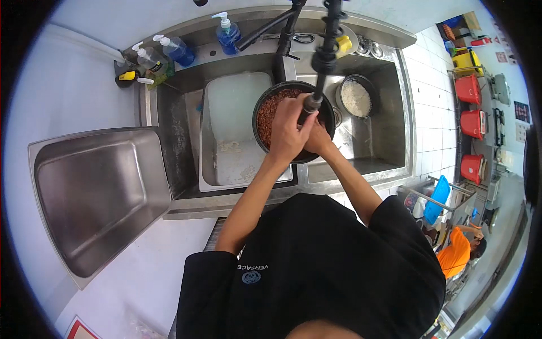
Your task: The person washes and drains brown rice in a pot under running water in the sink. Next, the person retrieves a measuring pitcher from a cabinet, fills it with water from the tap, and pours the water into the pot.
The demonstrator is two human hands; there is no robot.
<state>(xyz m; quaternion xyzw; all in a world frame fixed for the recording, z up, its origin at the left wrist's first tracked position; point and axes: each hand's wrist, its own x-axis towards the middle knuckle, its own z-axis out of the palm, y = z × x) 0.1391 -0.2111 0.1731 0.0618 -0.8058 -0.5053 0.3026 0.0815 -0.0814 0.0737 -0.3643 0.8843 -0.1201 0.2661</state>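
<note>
the left hand (289,127) is closed around the spray nozzle (311,103) of a black hose (324,59), above a dark round pot (261,138). the right hand (319,137) reaches in at the pot's right side; its fingers are mostly hidden, so its grip cannot be told. the pot sits over the divider between 2 sink basins, with reddish-brown grains (268,116) inside. in the left basin, just beside it, lies a steel tray (208,169) holding cloudy water. in the right basin stands a smaller pot (342,99) of white grains (355,99). 3 pump bottles (228,38) line the back ledge.
</note>
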